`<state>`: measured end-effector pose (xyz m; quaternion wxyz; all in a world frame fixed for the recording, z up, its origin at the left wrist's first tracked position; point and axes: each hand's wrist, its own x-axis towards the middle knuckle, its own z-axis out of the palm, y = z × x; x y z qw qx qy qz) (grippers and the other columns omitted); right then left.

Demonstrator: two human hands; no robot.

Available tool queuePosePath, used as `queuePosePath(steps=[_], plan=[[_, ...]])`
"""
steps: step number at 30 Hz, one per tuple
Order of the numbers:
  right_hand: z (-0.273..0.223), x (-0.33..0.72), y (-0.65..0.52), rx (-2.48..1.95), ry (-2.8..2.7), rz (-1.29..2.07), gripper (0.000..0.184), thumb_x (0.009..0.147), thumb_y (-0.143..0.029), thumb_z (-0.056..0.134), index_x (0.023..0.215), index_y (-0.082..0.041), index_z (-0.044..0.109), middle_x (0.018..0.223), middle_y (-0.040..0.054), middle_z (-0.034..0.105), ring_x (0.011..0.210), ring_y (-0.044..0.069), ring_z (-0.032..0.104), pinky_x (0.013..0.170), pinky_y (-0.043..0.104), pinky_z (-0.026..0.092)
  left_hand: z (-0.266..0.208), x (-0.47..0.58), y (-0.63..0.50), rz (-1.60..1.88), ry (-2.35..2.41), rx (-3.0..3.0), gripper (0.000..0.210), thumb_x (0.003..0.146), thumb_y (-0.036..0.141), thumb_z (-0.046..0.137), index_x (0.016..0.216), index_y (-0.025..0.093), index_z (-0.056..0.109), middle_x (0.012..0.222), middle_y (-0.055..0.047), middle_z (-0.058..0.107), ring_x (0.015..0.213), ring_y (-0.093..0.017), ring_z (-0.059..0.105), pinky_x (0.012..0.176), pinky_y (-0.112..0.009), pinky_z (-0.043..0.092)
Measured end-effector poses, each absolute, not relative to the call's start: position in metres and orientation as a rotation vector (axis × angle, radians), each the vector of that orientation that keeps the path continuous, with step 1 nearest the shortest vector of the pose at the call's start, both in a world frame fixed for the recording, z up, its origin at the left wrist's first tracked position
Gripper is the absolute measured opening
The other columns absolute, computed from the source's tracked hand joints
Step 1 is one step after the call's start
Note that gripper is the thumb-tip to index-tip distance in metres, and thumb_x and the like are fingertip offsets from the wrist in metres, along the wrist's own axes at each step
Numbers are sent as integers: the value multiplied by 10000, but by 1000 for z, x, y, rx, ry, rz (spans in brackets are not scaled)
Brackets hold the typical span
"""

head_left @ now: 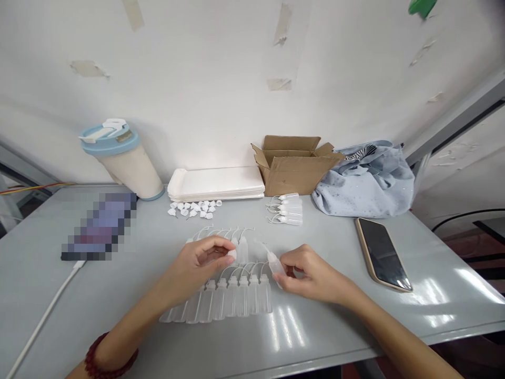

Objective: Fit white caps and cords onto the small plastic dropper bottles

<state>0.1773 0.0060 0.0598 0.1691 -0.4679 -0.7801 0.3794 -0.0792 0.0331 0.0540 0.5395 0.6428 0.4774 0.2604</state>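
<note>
While the left hand (208, 258) pinches a small white cap (232, 255) between thumb and fingers, the right hand (310, 273) grips a translucent bottle (275, 267) just off the right end of the front bottle row (232, 300). Right forearm crosses the front edge of the bench (323, 334); bare grey surface between that row and the edge, and from the right hand across to the phone (382, 255). Left side is tighter: hand and forearm sit over the bottles, partly hiding the back row (243, 251). Far side is bounded by the loose caps (195, 208), white stack (216, 182) and cardboard box (300, 173), flaps up. Gripped bottle: slim, semi-clear, tilted, neck pointing up-left away from the palm, thin pale strand off the top. Lower body partly behind the fingers. Cap mostly covered by fingertips, detail too small to read.
</note>
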Motion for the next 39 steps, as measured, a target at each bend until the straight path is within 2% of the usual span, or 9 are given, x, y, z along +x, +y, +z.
queuePosePath(steps=[3,8,11,15,19,26,32,39], plan=[[56,173,3,-1184,-2131,1199,332,814,-277,540,550,-171,369,519,-56,335,485,59,304,458,200,231,56,-73,28,553,1024,1496,181,828,388,627,924,237,654,862,-11,644,799,-161,608,678,-259,515],[50,165,-1,-1072,-2010,1416,287,831,-316,555,613,-156,457,545,-55,358,503,63,314,454,193,239,57,-63,21,554,875,1467,141,855,327,602,926,222,665,945,-13,601,847,-143,562,771,-255,477],[49,164,-1,-1060,-1960,1483,300,849,-321,538,614,-152,460,546,-57,331,505,62,292,456,196,227,54,-62,20,585,841,1416,162,869,333,587,972,235,663,961,-14,585,829,-136,540,747,-247,467],[49,165,1,-1097,-1935,1525,314,873,-356,522,646,-140,505,571,-49,341,523,65,299,468,201,231,54,-62,19,586,848,1443,166,876,342,577,966,233,665,970,-20,586,837,-144,531,748,-251,454],[49,165,1,-1122,-1923,1538,363,891,-391,504,629,-140,487,570,-51,320,522,64,285,468,207,223,59,-60,16,565,914,1494,163,868,350,575,916,224,666,947,-22,608,880,-163,545,793,-266,453],[51,162,0,-1121,-1909,1565,396,904,-419,500,632,-131,504,572,-54,322,526,58,285,473,207,224,63,-56,14,519,1034,1431,191,832,382,590,833,202,652,881,-22,647,825,-173,574,774,-290,470],[50,164,0,-1099,-1878,1651,409,918,-452,478,759,-115,645,526,-68,283,484,59,260,452,215,203,62,-55,14,564,1004,1452,108,793,305,632,821,201,619,874,-14,621,831,-164,557,784,-289,455],[48,165,0,-1093,-1816,1724,418,915,-471,483,762,-120,649,529,-68,271,488,61,252,457,220,193,56,-58,13,607,966,1421,112,767,253,669,856,208,619,893,-15,601,878,-168,537,824,-300,443]])
